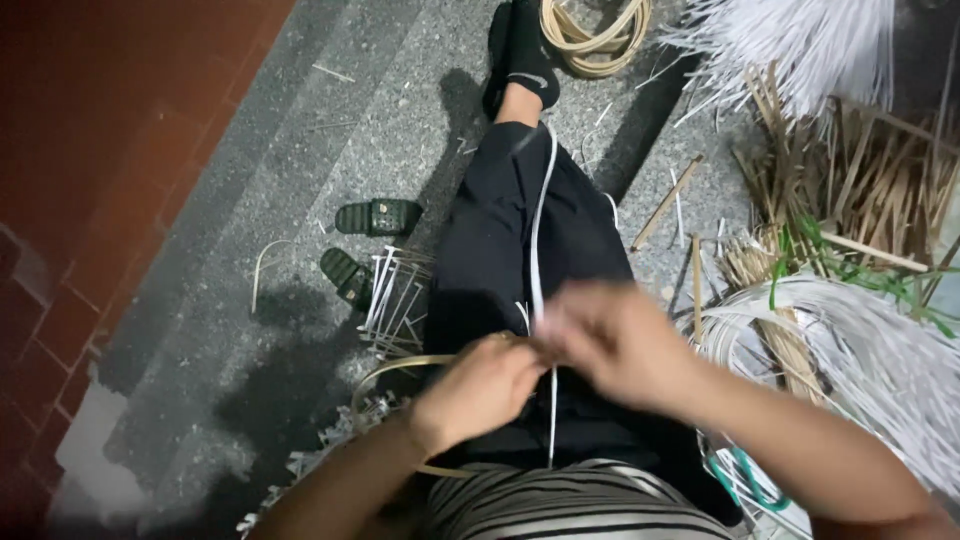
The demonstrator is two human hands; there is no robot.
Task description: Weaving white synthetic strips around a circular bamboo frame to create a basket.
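Nope, no packages, labels, signs or screens anywhere in this shot, just loose stuff lying on the stone floor, nothing boxed, wrapped or tagged

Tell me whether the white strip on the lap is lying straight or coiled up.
Straight: the white strip runs stretched along the black trouser leg from the hands toward the foot. Its near part is pinched between both hands.

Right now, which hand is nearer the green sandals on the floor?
Left. The left hand sits on the sandals' side of the white strip, down and to the right of the green sandals. The right hand is farther off, beyond the strip over the dark trouser leg.
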